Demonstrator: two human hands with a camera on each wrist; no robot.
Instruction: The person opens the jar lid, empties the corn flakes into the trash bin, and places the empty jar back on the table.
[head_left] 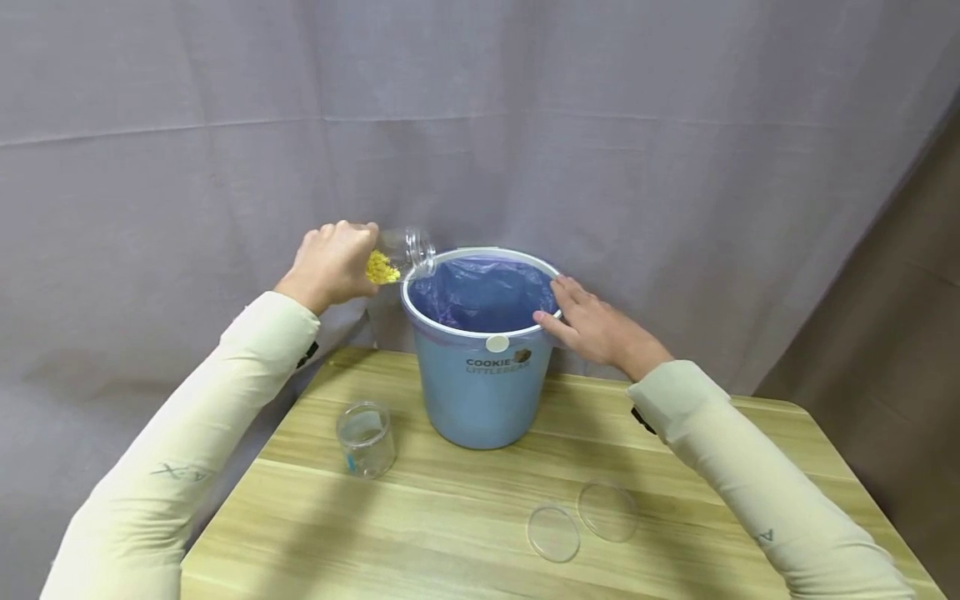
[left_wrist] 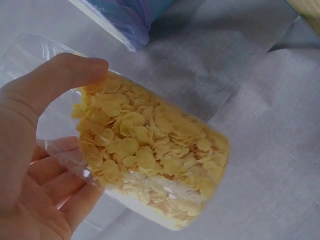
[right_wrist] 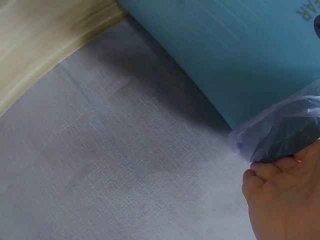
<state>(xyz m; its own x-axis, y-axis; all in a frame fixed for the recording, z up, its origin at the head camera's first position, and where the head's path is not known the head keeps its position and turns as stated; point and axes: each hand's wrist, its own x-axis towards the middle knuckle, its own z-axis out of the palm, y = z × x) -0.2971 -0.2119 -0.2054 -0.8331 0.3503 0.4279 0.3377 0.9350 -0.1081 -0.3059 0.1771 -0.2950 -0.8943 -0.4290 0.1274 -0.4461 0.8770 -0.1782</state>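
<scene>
My left hand (head_left: 333, 262) grips a clear jar (head_left: 401, 246), tipped sideways with its mouth at the left rim of a light blue trash bin (head_left: 483, 392). Yellow flakes (left_wrist: 145, 145), like corn flakes, lie heaped toward the jar's base in the left wrist view. A translucent purple bag (head_left: 480, 292) lines the bin under a white rim. On the rim's right side rests my right hand (head_left: 596, 325), fingers and thumb fairly straight. The right wrist view shows the right hand's fingers (right_wrist: 272, 170) touching the bag's folded edge.
A second clear jar (head_left: 366, 442), lidless, stands on the wooden table (head_left: 442, 517) left of the bin. Two transparent round discs (head_left: 553, 533) lie toward the front right. Grey curtain (head_left: 480, 125) hangs close behind the bin.
</scene>
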